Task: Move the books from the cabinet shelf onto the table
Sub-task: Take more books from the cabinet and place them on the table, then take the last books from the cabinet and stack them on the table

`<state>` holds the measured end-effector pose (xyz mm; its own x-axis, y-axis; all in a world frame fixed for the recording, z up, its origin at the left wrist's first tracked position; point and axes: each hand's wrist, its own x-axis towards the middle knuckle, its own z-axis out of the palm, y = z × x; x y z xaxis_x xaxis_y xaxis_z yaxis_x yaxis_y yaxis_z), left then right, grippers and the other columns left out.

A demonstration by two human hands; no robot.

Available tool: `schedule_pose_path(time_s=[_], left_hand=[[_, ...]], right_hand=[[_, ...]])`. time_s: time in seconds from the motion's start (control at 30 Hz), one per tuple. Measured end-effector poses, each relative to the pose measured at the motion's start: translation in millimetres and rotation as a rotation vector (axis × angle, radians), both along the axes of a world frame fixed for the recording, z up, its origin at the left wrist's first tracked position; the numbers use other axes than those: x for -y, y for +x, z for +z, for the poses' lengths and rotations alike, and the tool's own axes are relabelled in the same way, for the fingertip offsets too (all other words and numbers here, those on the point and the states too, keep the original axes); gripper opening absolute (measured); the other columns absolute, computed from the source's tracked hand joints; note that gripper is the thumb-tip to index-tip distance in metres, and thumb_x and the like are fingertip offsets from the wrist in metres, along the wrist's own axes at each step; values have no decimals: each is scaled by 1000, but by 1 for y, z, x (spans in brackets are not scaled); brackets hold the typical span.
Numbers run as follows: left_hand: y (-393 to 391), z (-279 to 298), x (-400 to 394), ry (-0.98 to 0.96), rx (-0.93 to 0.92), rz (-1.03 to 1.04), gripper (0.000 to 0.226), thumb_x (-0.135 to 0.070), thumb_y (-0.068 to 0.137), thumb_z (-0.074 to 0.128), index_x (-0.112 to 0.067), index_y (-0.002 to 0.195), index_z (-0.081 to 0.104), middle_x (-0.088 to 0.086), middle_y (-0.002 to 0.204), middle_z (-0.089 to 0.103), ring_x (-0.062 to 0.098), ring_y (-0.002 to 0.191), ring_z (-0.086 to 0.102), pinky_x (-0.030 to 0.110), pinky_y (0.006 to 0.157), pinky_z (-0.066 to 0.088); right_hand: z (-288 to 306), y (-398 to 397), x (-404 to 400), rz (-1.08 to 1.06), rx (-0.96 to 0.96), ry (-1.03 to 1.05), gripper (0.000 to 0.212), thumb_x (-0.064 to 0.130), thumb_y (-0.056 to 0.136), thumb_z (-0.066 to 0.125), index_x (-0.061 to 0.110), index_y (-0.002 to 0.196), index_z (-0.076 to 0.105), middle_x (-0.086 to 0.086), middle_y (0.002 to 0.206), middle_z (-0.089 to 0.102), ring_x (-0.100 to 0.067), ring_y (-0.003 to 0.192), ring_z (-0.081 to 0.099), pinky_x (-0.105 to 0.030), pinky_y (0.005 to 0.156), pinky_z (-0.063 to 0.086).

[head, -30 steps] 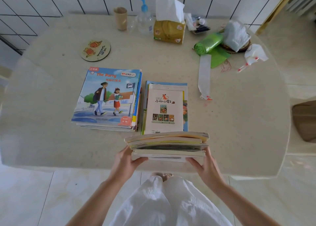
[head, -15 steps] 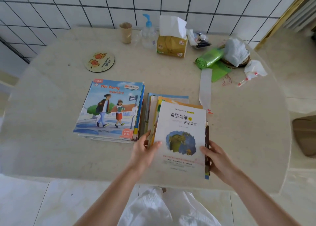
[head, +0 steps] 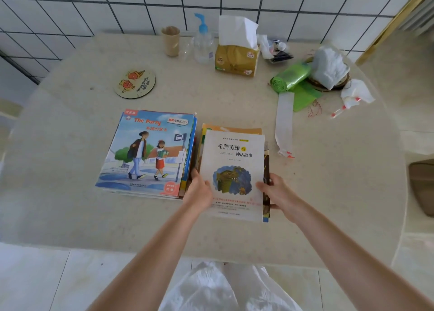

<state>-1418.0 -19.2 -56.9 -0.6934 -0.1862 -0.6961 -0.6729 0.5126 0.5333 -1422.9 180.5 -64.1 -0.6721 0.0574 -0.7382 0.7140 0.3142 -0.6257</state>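
Two piles of books lie side by side on the beige table [head: 70, 216]. The left pile [head: 145, 151] has a blue picture book, "The Party", on top. The right pile [head: 232, 155] is topped by a white-covered book with a round dragon picture. My left hand [head: 199, 191] holds the right pile at its near left edge, thumb on the cover. My right hand [head: 274, 191] holds the near right edge the same way. The cabinet shelf is out of view.
Along the table's back stand a paper cup [head: 170, 40], a pump bottle [head: 203, 42] and a tissue box [head: 237, 57]. A round coaster [head: 135, 83] lies behind the left pile. A green bag roll [head: 290, 76] and white wrappers sit at the right. A brown seat [head: 422, 183] is past the right edge.
The bundle of books I held edge-on above the near table edge now lies flat on the right pile. Both hands moved forward with it and still hold its sides.
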Motion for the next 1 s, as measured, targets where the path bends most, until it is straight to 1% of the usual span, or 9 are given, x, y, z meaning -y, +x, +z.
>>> schedule_pose_path(time_s=[0.1, 0.2, 0.3, 0.4, 0.5, 0.6, 0.77, 0.9, 1.0], left_hand=[[3, -1, -4, -100, -57, -36, 58, -8, 99, 36, -4, 151, 9, 22, 137, 48, 36, 119, 53, 41, 96, 45], [1, -8, -1, -84, -54, -24, 57, -8, 98, 36, -5, 150, 12, 21, 140, 45, 37, 121, 52, 45, 100, 45], [0, -10, 1, -37, 24, -10, 60, -17, 101, 32, -13, 153, 2, 14, 145, 41, 29, 122, 51, 48, 100, 47], [6, -17, 1, -31, -27, 44, 66, -29, 98, 35, -25, 152, -3, 9, 145, 43, 28, 119, 54, 49, 96, 51], [22, -18, -1, -44, -148, 67, 63, -37, 94, 41, -33, 149, 9, 5, 146, 44, 30, 121, 54, 52, 94, 51], [38, -15, -1, -15, -227, 84, 59, -34, 94, 47, -36, 146, 18, 3, 147, 42, 28, 129, 49, 53, 97, 51], [63, -4, -5, -57, -267, 32, 68, -24, 98, 47, -25, 154, 8, 3, 156, 24, 25, 143, 28, 44, 115, 28], [80, 1, -8, -106, -367, -20, 67, -24, 96, 50, -25, 152, 14, 1, 154, 28, 25, 141, 30, 50, 115, 32], [90, 8, -11, -124, -462, -78, 66, -18, 95, 54, -18, 152, 20, 5, 154, 30, 25, 141, 29, 42, 115, 30]], right_hand=[[1, -3, 3, -19, 37, -51, 19, 17, 98, 46, 23, 116, 49, -4, 105, 69, -23, 93, 67, -48, 76, 56], [-3, -1, 8, -106, 88, -157, 29, 13, 99, 41, 19, 127, 44, -8, 113, 67, -24, 95, 68, -44, 71, 58], [-7, -2, 11, -138, 82, -181, 34, 11, 97, 41, 18, 131, 42, -9, 114, 67, -26, 96, 69, -45, 72, 59], [-5, 0, 12, -129, 61, -179, 36, 12, 98, 40, 20, 133, 39, -7, 115, 65, -24, 96, 68, -43, 73, 59], [-2, 8, 12, -81, 26, -126, 43, 17, 96, 44, 26, 135, 31, -2, 115, 63, -20, 99, 65, -43, 80, 57], [3, 21, 11, -29, -65, -25, 53, 19, 94, 48, 28, 141, 26, 4, 123, 57, -13, 98, 61, -32, 68, 52], [10, 45, 8, 123, -235, 208, 58, 20, 92, 55, 23, 144, 30, -2, 142, 47, -25, 118, 54, -44, 93, 49], [18, 66, 10, 169, -299, 241, 57, 18, 93, 54, 17, 145, 31, -6, 141, 47, -25, 124, 49, -27, 89, 36], [20, 81, 14, 161, -343, 252, 56, 14, 92, 54, 17, 144, 33, -6, 136, 48, -24, 124, 48, -26, 89, 36]])
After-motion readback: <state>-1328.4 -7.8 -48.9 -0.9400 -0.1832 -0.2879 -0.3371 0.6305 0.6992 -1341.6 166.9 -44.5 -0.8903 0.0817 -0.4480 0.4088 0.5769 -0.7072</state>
